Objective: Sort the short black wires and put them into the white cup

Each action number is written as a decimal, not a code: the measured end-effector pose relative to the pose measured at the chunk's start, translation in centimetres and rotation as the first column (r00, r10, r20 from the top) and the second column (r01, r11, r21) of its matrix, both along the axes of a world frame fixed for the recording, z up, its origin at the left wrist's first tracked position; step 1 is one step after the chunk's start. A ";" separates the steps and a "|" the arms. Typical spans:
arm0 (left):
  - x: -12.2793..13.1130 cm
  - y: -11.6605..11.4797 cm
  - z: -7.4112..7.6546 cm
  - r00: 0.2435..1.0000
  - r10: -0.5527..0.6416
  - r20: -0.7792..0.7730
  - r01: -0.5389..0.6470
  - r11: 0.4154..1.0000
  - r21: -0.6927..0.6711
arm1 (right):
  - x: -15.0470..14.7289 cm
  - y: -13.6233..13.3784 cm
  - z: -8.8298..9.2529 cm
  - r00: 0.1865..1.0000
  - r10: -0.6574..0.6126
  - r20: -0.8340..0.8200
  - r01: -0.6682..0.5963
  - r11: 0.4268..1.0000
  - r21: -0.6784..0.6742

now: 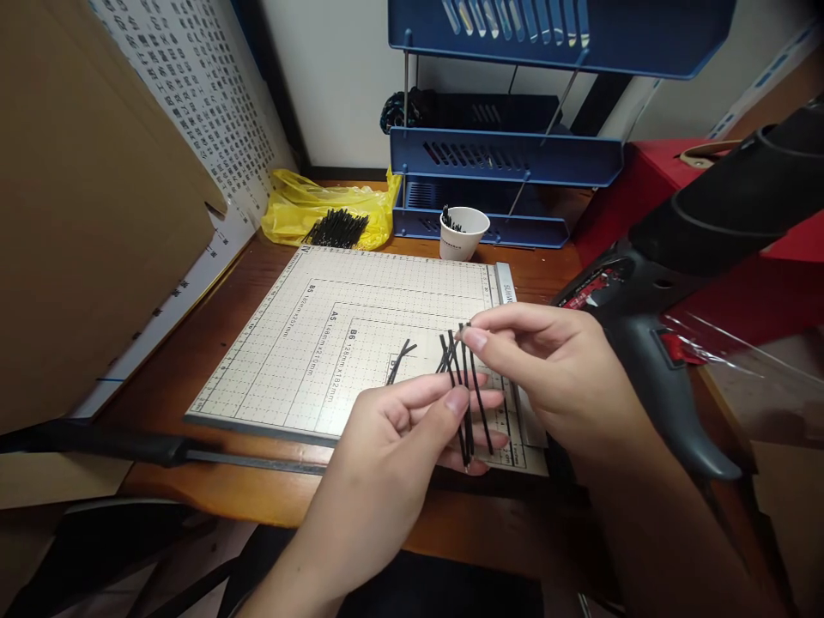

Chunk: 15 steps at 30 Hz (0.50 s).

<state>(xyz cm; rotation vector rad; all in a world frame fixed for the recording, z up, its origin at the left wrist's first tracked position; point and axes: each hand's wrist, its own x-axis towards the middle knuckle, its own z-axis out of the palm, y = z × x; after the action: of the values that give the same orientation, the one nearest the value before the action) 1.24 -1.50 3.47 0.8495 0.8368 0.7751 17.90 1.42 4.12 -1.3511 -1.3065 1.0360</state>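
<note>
Several thin black sticks [464, 412] lie across the fingers of my left hand [412, 446], with the thumb pressed down on them. My right hand [547, 360] pinches the upper ends of one or two of these sticks between thumb and forefinger. Both hands are over the front right part of a paper trimmer board [270, 360] printed with a grid and paper sizes. A few loose black sticks [400, 356] rest on the board just beyond my left hand. Whether the sticks are solid or hollow cannot be made out.
A heap of black sticks [339, 229] lies on a yellow plastic bag [289, 210]. A white paper cup [460, 245] holds more sticks. Behind it stands a blue tiered tray rack [508, 159]. The trimmer's black handle [148, 448] is at front left, and a dark pistol-grip tool [669, 283] at right.
</note>
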 end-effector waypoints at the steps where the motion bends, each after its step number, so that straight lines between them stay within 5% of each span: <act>1: 0.0 0.0 0.0 1.000 0.010 -0.001 -0.010 1.000 -0.005 | 0.0 0.0 0.0 1.000 -0.014 0.014 0.014 1.000 0.015; 15: -0.3 0.0 -0.1 1.000 0.022 -0.007 -0.022 1.000 -0.011 | 0.2 -0.1 0.3 0.985 0.153 -0.077 -0.160 0.983 -0.095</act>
<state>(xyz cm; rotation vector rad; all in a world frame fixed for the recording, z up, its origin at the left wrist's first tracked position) 0.91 -1.49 3.40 0.8353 0.8572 0.7866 18.11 1.30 4.38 -1.2905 -1.3405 1.2598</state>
